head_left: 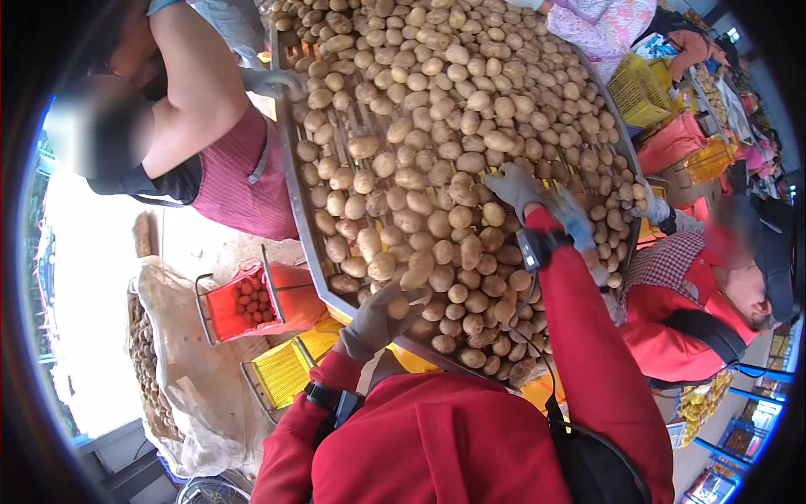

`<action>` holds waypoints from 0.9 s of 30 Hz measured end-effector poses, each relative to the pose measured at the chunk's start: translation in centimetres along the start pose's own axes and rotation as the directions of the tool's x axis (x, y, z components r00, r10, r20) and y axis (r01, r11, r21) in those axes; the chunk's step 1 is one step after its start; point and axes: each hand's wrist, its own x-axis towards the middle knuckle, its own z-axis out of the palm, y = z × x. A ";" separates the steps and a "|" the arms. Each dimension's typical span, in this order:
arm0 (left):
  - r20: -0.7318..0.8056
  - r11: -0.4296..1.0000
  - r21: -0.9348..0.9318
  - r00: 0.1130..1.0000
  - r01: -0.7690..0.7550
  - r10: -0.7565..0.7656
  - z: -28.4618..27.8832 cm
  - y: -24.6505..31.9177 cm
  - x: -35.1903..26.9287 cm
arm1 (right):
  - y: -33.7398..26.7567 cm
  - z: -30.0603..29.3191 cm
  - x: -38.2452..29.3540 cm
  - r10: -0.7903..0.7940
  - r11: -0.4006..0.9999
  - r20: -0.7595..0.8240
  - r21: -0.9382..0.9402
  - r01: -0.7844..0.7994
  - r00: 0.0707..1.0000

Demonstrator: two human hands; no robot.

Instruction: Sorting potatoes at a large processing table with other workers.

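Note:
Before me a sorting table holds a thick spread of brown potatoes [419,201] over slats. My left hand [378,322], in a grey glove, is at the near left edge, its fingers curled around a small potato [398,307]. Just beyond its fingertips lies a blurred potato [415,278]. Farther in, my right hand [515,188], also gloved in grey, reaches palm down onto the potatoes right of the middle. Its fingertips touch the pile; whether they grip one is hidden. A co-worker's blue-grey gloved hand [572,217] is close beside my right wrist.
A metal rim [301,208] borders the table. Co-workers stand at left and right, another gloved hand [277,82] at the far left edge. Below left are a red bag on a frame [236,305], a yellow basket [296,365] and a large sack [195,378]. A cable [535,343] hangs by my right arm.

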 end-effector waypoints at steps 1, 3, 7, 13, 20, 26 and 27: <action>-0.033 0.928 0.372 0.999 -0.010 0.024 -0.6 -0.9 0.0 | 0.2 -0.5 -1.7 0.025 0.991 0.008 0.132 -0.026 1.000; -0.002 0.989 0.146 0.999 0.036 -0.036 -0.9 -1.6 0.2 | 1.8 -0.3 -5.9 -0.063 0.931 -0.053 0.356 0.078 0.997; 0.251 0.876 0.454 0.967 -0.165 0.052 -2.7 -1.8 -1.5 | 2.1 1.3 -17.0 -0.239 0.639 0.001 0.753 0.156 0.971; 0.441 0.956 0.291 0.882 0.037 -0.168 0.9 1.7 -3.5 | -2.3 6.0 -28.4 -0.600 0.661 0.184 0.662 0.352 0.778; 0.123 0.955 -0.184 0.970 0.232 -0.211 -0.2 0.3 -8.4 | 2.4 6.9 -26.7 -0.515 0.851 -0.150 0.025 0.524 0.844; 0.151 0.795 -0.545 0.964 0.267 -0.220 -2.9 -1.5 -9.7 | -3.4 10.5 -25.5 -0.483 0.864 0.072 -0.125 0.488 0.873; 0.113 0.896 -0.394 0.978 0.207 -0.177 -3.1 -1.9 -9.9 | -5.0 9.3 -25.9 -0.412 0.906 0.093 -0.059 0.418 0.906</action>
